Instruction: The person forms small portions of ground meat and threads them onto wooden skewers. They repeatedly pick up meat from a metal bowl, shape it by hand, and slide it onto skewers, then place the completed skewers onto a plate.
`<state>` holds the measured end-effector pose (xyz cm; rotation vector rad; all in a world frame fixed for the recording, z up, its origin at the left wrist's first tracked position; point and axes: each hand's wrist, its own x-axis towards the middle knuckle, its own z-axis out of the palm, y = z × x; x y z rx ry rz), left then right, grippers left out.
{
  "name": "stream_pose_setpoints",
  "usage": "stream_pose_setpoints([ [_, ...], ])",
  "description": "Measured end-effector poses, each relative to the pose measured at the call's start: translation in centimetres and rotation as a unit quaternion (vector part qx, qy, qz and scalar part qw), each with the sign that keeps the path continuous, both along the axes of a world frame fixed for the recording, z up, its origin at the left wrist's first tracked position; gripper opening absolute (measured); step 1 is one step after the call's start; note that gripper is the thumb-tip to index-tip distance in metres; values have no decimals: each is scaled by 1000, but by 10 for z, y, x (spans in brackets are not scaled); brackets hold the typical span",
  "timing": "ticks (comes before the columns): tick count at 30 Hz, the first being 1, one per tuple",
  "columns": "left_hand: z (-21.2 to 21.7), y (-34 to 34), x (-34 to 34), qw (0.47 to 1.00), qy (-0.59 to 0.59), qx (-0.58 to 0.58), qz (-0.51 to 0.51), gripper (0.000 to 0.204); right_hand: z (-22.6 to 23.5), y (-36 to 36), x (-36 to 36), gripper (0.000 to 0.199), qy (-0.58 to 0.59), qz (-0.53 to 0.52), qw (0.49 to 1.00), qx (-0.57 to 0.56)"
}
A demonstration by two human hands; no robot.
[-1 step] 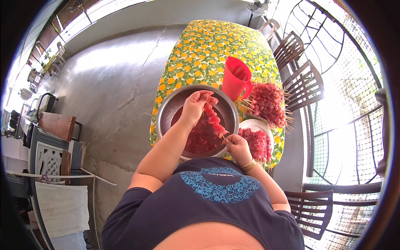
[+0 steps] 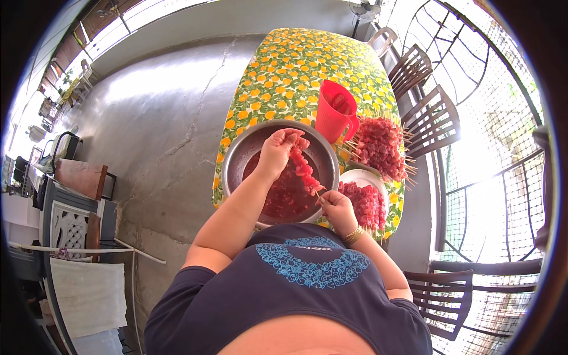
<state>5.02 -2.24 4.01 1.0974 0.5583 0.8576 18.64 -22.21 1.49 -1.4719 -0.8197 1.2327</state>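
Note:
A skewer of raw red meat (image 2: 303, 170) slants over a wide steel basin (image 2: 232, 155). At its far end, my left hand (image 2: 278, 155) is closed with fingertips pinched on the meat; the exact piece under the fingers is partly hidden. My right hand (image 2: 338, 211), with a bracelet at the wrist, grips the bare near end of the stick beside the basin's right rim. Loose wet raw meat (image 2: 284, 198) lies in the basin. Close to the right hand, a white plate (image 2: 381, 182) bears several filled meat skewers (image 2: 365, 204).
A red pitcher (image 2: 332, 121) stands behind the basin, reddish contents inside. Right of it is a high pile of meat skewers (image 2: 380, 148), stick ends poking outward. All rest on a table with a lemon-print cloth (image 2: 296, 71). Slatted chairs (image 2: 435, 121) line the right side.

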Motion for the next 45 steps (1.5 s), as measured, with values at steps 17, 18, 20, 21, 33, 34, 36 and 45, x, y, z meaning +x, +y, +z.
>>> stream_pose_setpoints([
  [17,-1,-29,21,996,11,-47,71,21,-6,-3,-4,11,54,1,999,4],
  [18,0,-30,22,996,7,-57,75,20,-6,-3,-3,11,53,0,999,-2],
  [20,3,-30,21,991,-17,-111,71,20,-8,-3,-2,11,67,-6,998,2],
  [21,4,-30,21,988,-29,-137,69,20,-8,-2,-1,12,71,-9,997,-6],
  [33,-2,-27,12,976,-58,-208,24,25,-12,0,1,12,28,1,1000,-8],
  [34,-3,-27,11,974,-80,-213,8,26,-13,1,1,11,3,3,1000,20],
  [36,-3,-27,9,965,-104,-240,-8,29,-12,6,0,10,-49,-3,999,22],
  [45,-7,-21,0,972,-111,-204,-35,27,-2,0,2,16,-72,29,997,8],
])
